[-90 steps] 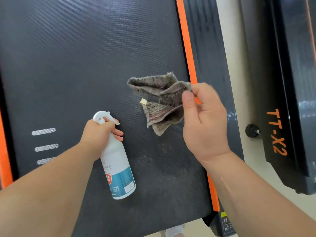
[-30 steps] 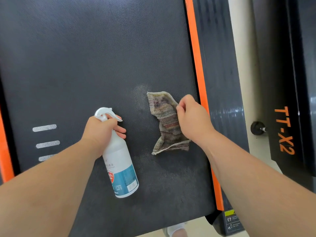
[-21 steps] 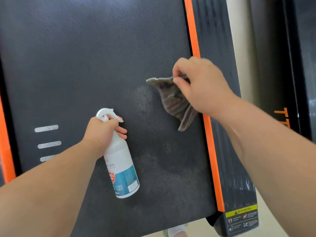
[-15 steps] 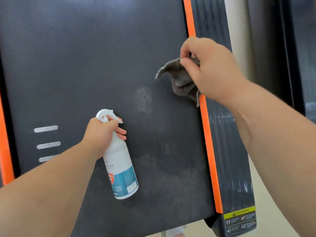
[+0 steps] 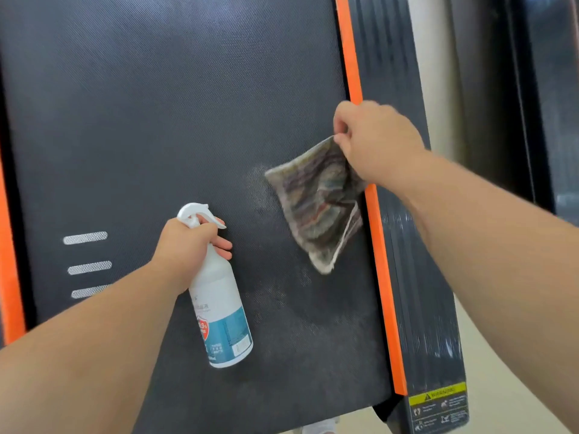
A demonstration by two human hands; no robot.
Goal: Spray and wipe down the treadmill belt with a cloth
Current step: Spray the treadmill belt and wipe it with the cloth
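Note:
The dark textured treadmill belt fills most of the view. My right hand pinches one corner of a grey striped cloth, which hangs spread open over the belt's right side beside the orange strip. Pale spray patches show on the belt to the cloth's left and below it. My left hand grips the neck of a white spray bottle with a blue label, its base toward the belt's near end and its nozzle pointing right.
A ribbed black side rail with a yellow warning sticker runs along the right. Another orange strip lines the left edge. Three white dashes mark the belt at left. A second dark machine stands at far right across pale floor.
My right hand lifted the cloth off the belt toward the orange strip, bunched, and now the cloth hangs lower and unfolded from one corner. The left hand and bottle stayed put.

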